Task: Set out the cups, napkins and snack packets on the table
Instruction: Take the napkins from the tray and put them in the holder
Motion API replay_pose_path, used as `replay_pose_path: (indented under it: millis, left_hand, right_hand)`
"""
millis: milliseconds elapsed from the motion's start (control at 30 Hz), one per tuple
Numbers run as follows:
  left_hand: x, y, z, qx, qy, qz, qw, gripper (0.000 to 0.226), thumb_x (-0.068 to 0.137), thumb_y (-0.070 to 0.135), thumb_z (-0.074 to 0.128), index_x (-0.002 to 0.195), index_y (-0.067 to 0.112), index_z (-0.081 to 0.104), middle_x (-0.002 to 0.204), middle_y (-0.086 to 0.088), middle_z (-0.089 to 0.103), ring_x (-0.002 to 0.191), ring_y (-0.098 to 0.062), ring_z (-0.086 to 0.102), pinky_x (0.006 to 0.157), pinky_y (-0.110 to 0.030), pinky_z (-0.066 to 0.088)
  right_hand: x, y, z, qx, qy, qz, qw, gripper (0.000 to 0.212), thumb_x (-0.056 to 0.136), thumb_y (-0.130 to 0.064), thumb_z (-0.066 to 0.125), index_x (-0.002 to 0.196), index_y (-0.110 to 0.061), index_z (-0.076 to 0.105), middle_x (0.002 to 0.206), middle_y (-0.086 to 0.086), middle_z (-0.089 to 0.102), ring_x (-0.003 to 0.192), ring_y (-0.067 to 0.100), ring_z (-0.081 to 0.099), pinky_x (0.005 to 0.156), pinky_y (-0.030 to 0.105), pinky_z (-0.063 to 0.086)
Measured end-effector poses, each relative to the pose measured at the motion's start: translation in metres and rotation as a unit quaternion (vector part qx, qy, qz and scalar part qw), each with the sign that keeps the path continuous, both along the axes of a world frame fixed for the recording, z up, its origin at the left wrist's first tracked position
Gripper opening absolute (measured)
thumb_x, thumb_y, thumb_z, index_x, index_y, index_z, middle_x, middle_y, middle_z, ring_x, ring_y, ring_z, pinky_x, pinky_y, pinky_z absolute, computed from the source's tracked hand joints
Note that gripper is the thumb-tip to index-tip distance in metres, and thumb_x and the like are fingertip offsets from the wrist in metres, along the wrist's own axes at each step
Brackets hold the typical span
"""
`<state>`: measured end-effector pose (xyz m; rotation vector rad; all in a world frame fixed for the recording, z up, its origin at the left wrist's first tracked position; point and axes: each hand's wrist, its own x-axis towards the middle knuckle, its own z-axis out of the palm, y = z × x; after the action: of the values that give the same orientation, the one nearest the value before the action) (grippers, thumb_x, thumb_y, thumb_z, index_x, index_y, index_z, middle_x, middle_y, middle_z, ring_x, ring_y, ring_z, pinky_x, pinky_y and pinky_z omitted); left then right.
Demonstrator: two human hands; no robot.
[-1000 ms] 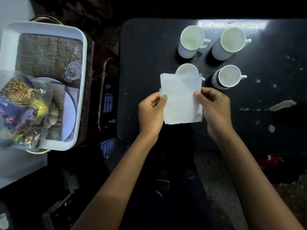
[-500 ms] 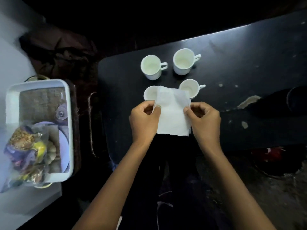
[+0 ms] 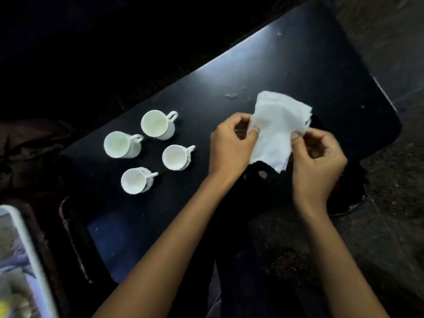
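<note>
Several white cups stand upright in a cluster on the black table, among them a far cup and a near cup. To their right I hold a stack of white napkins above the table's right part. My left hand pinches the stack's left edge with thumb and fingers. My right hand grips its lower right edge. The snack packets lie blurred in the white tray at the lower left.
The white tray rests on a dark stand left of the table, mostly cut off by the frame. The table's right end borders a rough dark floor. A dark round object lies on the floor under my right hand.
My view has swung right, so the cups now sit to the left. Both hands carried the napkin stack from over the cups to the table's right part.
</note>
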<state>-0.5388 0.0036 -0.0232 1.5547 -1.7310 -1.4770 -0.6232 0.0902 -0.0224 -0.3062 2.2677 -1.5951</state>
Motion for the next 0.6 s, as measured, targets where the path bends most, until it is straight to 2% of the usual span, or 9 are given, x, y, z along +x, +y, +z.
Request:
replay_pose_path:
  millis: [100,167,267,333,400,533,600]
  left_hand:
    - [-0.042,0.0,-0.005,-0.003,0.01,-0.06,0.998,0.009,0.083,0.011,0.066,0.089,0.017,0.069,0.077,0.015,0.065,0.073,0.002,0.062,0.072,-0.017,0.053]
    - [-0.064,-0.001,-0.009,-0.001,0.013,-0.096,0.995,0.008,0.084,0.011,0.065,0.09,0.015,0.069,0.078,0.012,0.066,0.072,0.002,0.061,0.072,-0.015,0.052]
    - [-0.082,-0.005,-0.017,0.001,0.009,-0.135,0.991,0.008,0.086,0.011,0.062,0.091,0.012,0.069,0.08,0.007,0.068,0.074,-0.003,0.063,0.075,-0.022,0.054]
    - [-0.089,-0.007,-0.023,0.002,-0.006,-0.156,0.988,0.009,0.087,0.012,0.061,0.092,0.013,0.068,0.083,0.003,0.07,0.078,-0.009,0.065,0.078,-0.029,0.055]
    - [-0.091,-0.007,-0.029,0.002,-0.027,-0.178,0.984,0.01,0.087,0.013,0.059,0.093,0.015,0.067,0.087,0.002,0.071,0.086,-0.012,0.066,0.083,-0.034,0.054]
    - [-0.089,-0.005,-0.042,-0.037,-0.101,-0.231,0.967,0.019,0.089,0.021,0.055,0.105,0.022,0.065,0.106,0.004,0.068,0.11,-0.019,0.053,0.095,-0.041,0.044]
    - [-0.087,-0.005,-0.046,-0.056,-0.13,-0.246,0.959,0.023,0.089,0.022,0.054,0.109,0.023,0.064,0.115,0.004,0.063,0.114,-0.022,0.046,0.096,-0.043,0.041]
  right_hand:
    - [-0.024,0.006,-0.005,-0.006,0.019,-0.071,0.997,0.017,0.086,-0.011,0.062,0.082,-0.027,0.057,0.077,-0.014,0.058,0.065,-0.008,0.055,0.066,0.012,0.044]
    - [-0.036,0.009,-0.01,-0.003,0.027,-0.103,0.994,0.021,0.088,-0.014,0.061,0.083,-0.032,0.053,0.08,-0.012,0.058,0.071,-0.003,0.057,0.069,0.021,0.05]
    - [-0.047,0.011,-0.021,0.011,0.034,-0.124,0.992,0.02,0.088,-0.016,0.059,0.085,-0.034,0.051,0.09,0.002,0.062,0.085,0.025,0.064,0.076,0.048,0.054]
    - [-0.053,0.01,-0.028,0.02,0.035,-0.127,0.991,0.021,0.088,-0.015,0.058,0.086,-0.035,0.049,0.096,0.011,0.062,0.091,0.033,0.064,0.077,0.054,0.052]
    - [-0.057,0.009,-0.036,0.02,0.039,-0.129,0.991,0.021,0.088,-0.014,0.057,0.086,-0.033,0.049,0.096,0.011,0.062,0.091,0.031,0.064,0.078,0.047,0.053]
    - [-0.058,0.01,-0.051,0.037,0.047,-0.117,0.991,0.01,0.087,-0.012,0.058,0.09,-0.02,0.052,0.087,-0.001,0.059,0.075,0.007,0.058,0.068,0.016,0.047]
    - [-0.057,0.012,-0.057,0.058,0.041,-0.109,0.991,0.009,0.087,-0.014,0.059,0.092,-0.019,0.053,0.083,-0.009,0.056,0.076,0.005,0.057,0.07,0.017,0.047]
